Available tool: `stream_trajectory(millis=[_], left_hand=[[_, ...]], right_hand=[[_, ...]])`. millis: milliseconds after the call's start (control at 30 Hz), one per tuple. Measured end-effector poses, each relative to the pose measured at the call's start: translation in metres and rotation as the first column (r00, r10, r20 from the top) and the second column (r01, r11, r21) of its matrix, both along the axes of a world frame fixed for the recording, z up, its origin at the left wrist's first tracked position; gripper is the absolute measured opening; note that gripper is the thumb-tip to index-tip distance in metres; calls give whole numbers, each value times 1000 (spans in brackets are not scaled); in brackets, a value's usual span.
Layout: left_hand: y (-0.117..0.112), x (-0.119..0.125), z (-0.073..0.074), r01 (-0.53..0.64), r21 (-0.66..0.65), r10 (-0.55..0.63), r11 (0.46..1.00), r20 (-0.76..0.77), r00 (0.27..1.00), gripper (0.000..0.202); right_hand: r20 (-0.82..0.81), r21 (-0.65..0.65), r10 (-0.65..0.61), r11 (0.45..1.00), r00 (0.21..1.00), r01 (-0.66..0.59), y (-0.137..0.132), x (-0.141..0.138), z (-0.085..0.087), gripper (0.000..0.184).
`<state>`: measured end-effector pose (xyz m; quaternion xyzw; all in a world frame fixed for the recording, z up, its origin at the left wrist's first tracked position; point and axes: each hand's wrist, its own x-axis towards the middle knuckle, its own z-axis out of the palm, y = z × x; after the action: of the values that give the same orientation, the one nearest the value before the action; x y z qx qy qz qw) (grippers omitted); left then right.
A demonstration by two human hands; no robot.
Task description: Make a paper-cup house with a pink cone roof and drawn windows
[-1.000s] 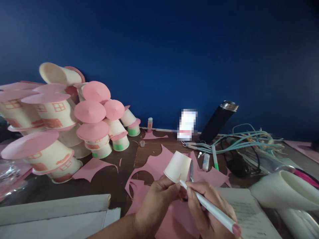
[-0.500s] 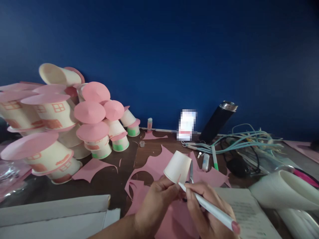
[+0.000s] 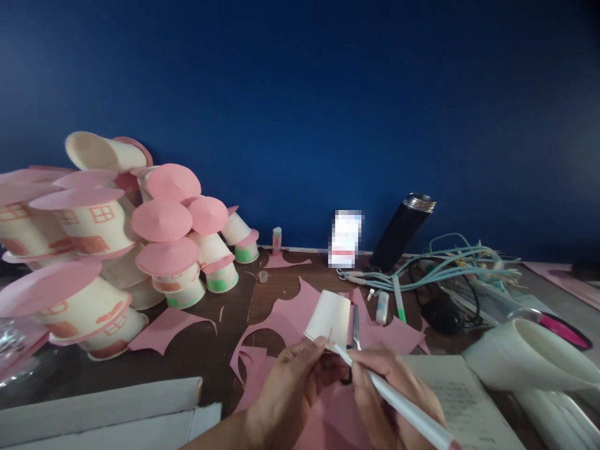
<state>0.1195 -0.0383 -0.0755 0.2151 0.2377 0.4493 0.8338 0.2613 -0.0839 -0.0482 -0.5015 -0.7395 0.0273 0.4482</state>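
My left hand [image 3: 290, 390] is closed round the rim end of a small white paper cup [image 3: 329, 319], held on its side with its base pointing away from me. My right hand [image 3: 391, 400] grips a white marker [image 3: 398, 406] with a pink cap, and its tip touches the cup near the rim. Both hands are low in the middle of the view, above pink paper scraps [image 3: 290, 315] on a dark wooden table [image 3: 206, 350]. Scissors [image 3: 355, 325] lie just behind the cup.
A heap of paper-cup houses with pink roofs [image 3: 159, 222] fills the left. A black flask [image 3: 400, 231], teal cables [image 3: 445, 265], a green marker [image 3: 397, 297] and a glue stick [image 3: 382, 306] lie behind. A stack of white cups [image 3: 529, 359] lies right, an open book [image 3: 464, 400] and a white box [image 3: 103, 415] near me.
The cup has turned in my left hand, its base now pointing further away. The marker tip has stayed at the cup's rim. The view has tilted up a little.
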Motion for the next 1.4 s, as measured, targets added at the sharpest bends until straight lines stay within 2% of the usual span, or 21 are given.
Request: stream_trajectory(millis=[233, 367, 600, 1400], left_hand=[[-1, 0, -4, 15, 36, -14, 999, -49, 999, 28], [-1, -1, -1, 49, 81, -44, 996, -67, 997, 30], [-1, 0, -2, 47, 82, -40, 996, -90, 995, 30], [-1, -1, -5, 61, 165, -47, 984, -83, 995, 27]], right_hand=[[-35, 35, -82, 996, 996, 84, 2, 6, 1, 12], [3, 27, -88, 996, 996, 88, 4, 6, 1, 11], [28, 36, -91, 995, 995, 90, 4, 6, 1, 12], [-1, 38, -89, 995, 996, 89, 5, 4, 2, 11]])
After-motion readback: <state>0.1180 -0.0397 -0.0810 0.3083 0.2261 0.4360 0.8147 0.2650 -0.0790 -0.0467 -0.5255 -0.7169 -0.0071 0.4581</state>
